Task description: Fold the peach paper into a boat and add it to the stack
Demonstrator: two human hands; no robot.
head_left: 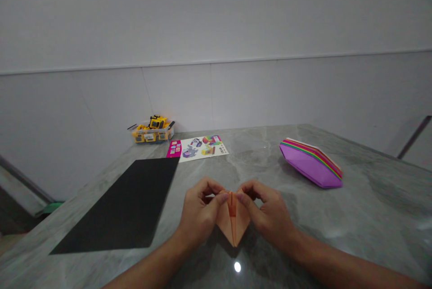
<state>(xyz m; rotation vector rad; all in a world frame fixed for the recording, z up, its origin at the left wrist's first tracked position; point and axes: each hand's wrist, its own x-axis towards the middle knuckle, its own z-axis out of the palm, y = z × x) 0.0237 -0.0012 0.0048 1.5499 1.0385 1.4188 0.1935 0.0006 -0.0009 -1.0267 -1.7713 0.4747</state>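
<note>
An orange piece of folded paper (233, 226) is held between both hands, low in the middle of the view. It narrows to a point toward me, and a gap shows along its centre. My left hand (200, 210) pinches its upper left edge between thumb and fingers. On the other side, my right hand (268, 210) grips the upper right edge the same way. The two thumbs lie close together on top of the paper. My fingers hide its far edge.
To the left lies a black sheet (128, 203) on the grey marbled table (256, 163). A printed paper booklet (199, 148) touches its far end. Behind stands a clear plastic box (153, 135) with yellow toy vehicles. A purple folded-paper piece with rainbow layers (308, 163) rests at right.
</note>
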